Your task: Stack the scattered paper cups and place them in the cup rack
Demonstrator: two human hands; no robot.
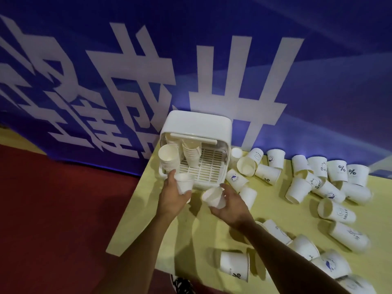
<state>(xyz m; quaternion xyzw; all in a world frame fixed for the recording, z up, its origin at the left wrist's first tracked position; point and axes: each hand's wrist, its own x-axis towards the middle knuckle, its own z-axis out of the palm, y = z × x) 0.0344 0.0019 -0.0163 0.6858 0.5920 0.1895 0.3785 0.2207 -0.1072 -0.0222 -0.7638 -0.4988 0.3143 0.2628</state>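
Observation:
A white cup rack (197, 126) with its lid raised stands at the table's far left corner. Two stacks of paper cups (190, 152) lean inside it on the slatted tray. My left hand (171, 198) holds an upright white paper cup (184, 183) just in front of the rack. My right hand (230, 205) grips a second paper cup (213, 198), tilted with its mouth towards the left. Several loose cups (318, 183) lie scattered to the right, some upright, some on their sides.
The yellow table (191, 230) ends at its left edge close to my left forearm; red floor (63, 209) lies beyond. A blue banner (212, 60) with white characters hangs behind the rack. More cups (234, 267) sit near the front edge.

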